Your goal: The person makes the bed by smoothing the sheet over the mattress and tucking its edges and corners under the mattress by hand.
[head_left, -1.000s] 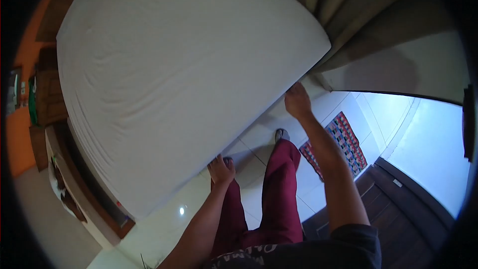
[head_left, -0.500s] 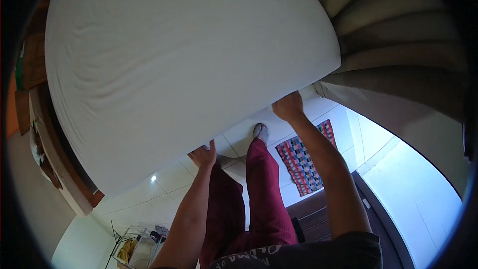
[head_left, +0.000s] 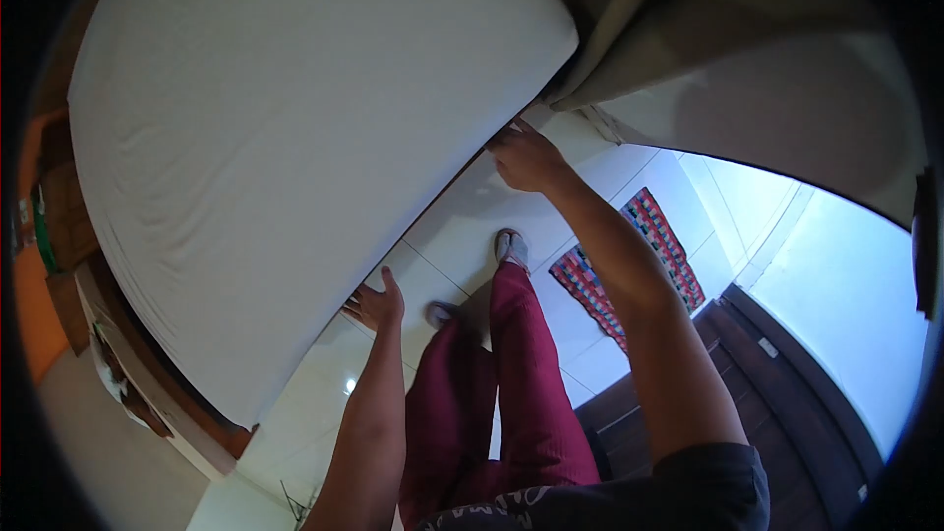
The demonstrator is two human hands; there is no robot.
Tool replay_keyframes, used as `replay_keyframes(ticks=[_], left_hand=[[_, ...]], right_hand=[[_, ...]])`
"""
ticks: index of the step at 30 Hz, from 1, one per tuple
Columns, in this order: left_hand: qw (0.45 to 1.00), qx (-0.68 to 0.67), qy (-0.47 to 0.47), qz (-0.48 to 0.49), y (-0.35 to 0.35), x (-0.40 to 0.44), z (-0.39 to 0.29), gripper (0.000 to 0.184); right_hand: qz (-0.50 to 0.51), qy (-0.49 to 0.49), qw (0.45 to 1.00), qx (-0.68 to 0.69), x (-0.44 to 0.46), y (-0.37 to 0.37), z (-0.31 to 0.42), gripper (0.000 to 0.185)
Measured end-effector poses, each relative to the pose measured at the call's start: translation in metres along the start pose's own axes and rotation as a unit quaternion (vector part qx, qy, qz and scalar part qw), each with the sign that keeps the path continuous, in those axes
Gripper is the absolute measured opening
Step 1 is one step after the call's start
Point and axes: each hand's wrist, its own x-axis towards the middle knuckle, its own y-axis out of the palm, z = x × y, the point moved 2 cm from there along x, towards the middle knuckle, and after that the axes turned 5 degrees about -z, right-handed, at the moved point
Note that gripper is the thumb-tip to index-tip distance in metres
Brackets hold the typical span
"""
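A mattress in a white fitted sheet fills the upper left, with a thin dark edge along its near side. My left hand is at that near edge, thumb stretched away from the fingers, whose tips are partly hidden against the side. Farther along to the right, my right hand has its fingers curled at the edge close to the corner; the fingertips disappear beneath the mattress.
Tiled floor lies between the bed and my legs. A colourful woven mat is at the right, beside a dark wooden door. Curtains hang past the far corner. A wooden bed end stands at left.
The view has turned and shifted, so the mattress corner appears farther up and left. Both hands remain at the mattress edge, and a dark line now shows beneath it.
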Motion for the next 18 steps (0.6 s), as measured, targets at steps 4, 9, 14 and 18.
replay_keyframes(ticks=[4, 9, 14, 18], left_hand=[[0.984, -0.1, 0.14, -0.044, 0.002, -0.001, 0.022, 0.077], [0.941, -0.141, 0.29, -0.103, 0.001, 0.003, 0.056, 0.055], [0.927, -0.196, 0.31, -0.075, -0.003, 0.001, 0.059, 0.057], [0.939, -0.17, 0.286, -0.089, -0.009, -0.005, 0.049, 0.062]], right_hand=[[-0.168, -0.065, 0.983, 0.036, -0.028, 0.007, 0.002, 0.043], [-0.131, -0.018, 0.991, -0.022, -0.012, 0.021, 0.016, 0.045], [-0.097, 0.076, 0.982, -0.141, -0.007, 0.029, 0.029, 0.05], [-0.1, 0.071, 0.983, -0.135, -0.003, 0.024, 0.031, 0.053]])
